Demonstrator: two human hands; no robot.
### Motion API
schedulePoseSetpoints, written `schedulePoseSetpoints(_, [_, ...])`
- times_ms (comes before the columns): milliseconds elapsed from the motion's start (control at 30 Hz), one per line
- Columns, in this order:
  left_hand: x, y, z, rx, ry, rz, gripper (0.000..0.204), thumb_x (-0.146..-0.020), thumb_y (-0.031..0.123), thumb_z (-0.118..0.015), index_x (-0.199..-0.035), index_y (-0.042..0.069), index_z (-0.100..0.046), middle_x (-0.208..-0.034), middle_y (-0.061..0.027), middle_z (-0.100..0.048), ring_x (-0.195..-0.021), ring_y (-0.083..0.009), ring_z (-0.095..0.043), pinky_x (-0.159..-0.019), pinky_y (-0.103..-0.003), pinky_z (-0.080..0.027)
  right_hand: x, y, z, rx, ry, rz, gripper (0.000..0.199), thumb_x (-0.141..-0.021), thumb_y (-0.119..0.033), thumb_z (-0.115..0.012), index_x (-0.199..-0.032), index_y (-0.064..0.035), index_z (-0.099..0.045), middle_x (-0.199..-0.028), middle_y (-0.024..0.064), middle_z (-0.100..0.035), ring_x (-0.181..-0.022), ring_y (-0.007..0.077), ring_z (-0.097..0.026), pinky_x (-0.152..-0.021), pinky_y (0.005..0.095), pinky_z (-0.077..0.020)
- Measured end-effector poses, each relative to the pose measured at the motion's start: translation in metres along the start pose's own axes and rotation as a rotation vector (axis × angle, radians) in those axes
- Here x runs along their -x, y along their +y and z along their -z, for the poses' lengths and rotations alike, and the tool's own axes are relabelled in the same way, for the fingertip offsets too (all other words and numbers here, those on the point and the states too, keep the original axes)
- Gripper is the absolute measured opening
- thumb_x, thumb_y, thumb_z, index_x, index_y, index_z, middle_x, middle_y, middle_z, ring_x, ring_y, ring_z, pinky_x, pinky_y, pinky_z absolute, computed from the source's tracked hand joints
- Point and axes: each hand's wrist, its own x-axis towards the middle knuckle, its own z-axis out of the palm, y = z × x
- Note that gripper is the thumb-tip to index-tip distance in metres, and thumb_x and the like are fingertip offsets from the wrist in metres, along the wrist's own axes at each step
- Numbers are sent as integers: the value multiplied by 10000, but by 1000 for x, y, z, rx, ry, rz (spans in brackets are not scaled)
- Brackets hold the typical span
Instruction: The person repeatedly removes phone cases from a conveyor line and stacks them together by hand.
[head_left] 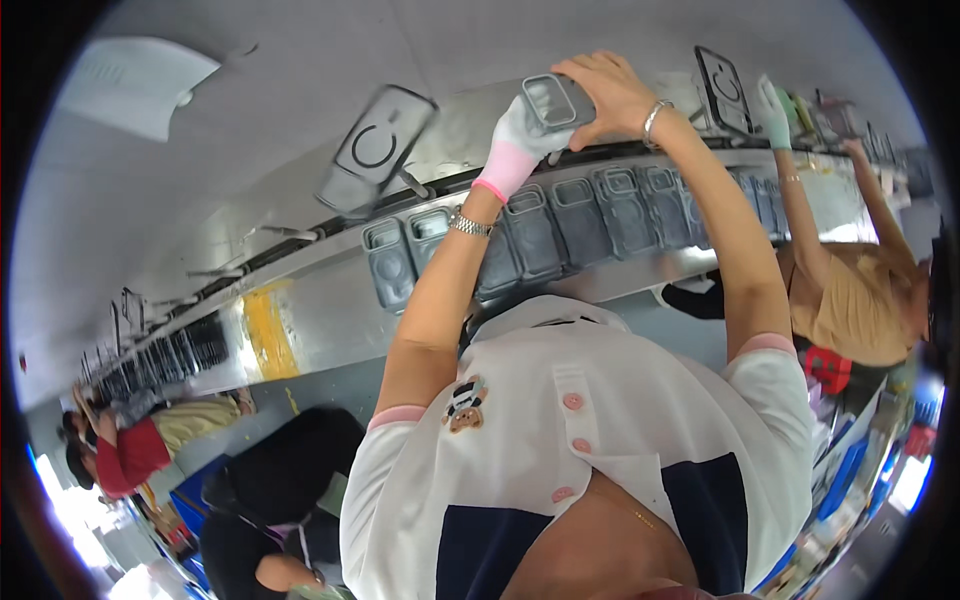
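Observation:
Both my hands are raised over the far side of the metal ledge, holding one dark grey phone case [577, 106] with a large framed camera opening. My left hand [518, 145], in a white and pink glove, grips the case from its left and lower side, fingers partly hidden behind it. My right hand [612, 92], bare, closes on its upper and right edge with thumb and fingers. Below them, a row of similar dark phone cases [575, 225] lies side by side on the ledge, partly covered by my left forearm.
Clear phone cases with a black ring stand on holders to the left [372, 150] and right [724, 90]. Metal rods line the conveyor edge [285, 235]. At right a co-worker's gloved hand [774, 118] works nearby. Other people sit at left. A paper sheet [135, 85] hangs upper left.

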Motion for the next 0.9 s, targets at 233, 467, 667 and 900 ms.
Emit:
schedulePoseSetpoints(233, [14,-59,-45,-658,-383,319,820,-801,518,-682,-1397,29,-403,-1284,-234,-557,-1188,-336,-552,-1002,-390,-420,130,-30,-43,-247,611,-347,728,-677,-291,-822,-1256,-25,-471,-1230,159,-506,-1143,365,-449,-987,439,-337])
schedulePoseSetpoints(467, [26,-67,-71,-856,-290,189,753,-574,574,-725,-1126,74,-614,-1083,-177,-593,-1079,-368,-522,-943,-456,-413,187,-55,-178,-191,367,-652,974,-662,-277,-841,-1402,29,-287,-1399,248,-362,-1257,409,-367,-1056,466,-262])
schedulePoseSetpoints(667, [83,-6,-47,-788,-100,19,538,-676,392,-726,-1077,56,-598,-994,-141,-592,-996,-332,-534,-895,-431,-426,188,-40,-178,-349,161,-736,1095,-575,-274,-862,-1419,41,-241,-1340,246,-415,-1225,424,-400,-1020,502,-309])
schedulePoseSetpoints(900, [169,28,84,-249,477,265,735,-773,188,-770,-1335,-9,-339,-1182,-114,-475,-1095,-184,-471,-960,-322,-413,176,-37,-151,-286,-96,-490,1046,-533,-221,-852,-1396,-12,-299,-1276,194,-449,-1182,378,-432,-986,485,-338])
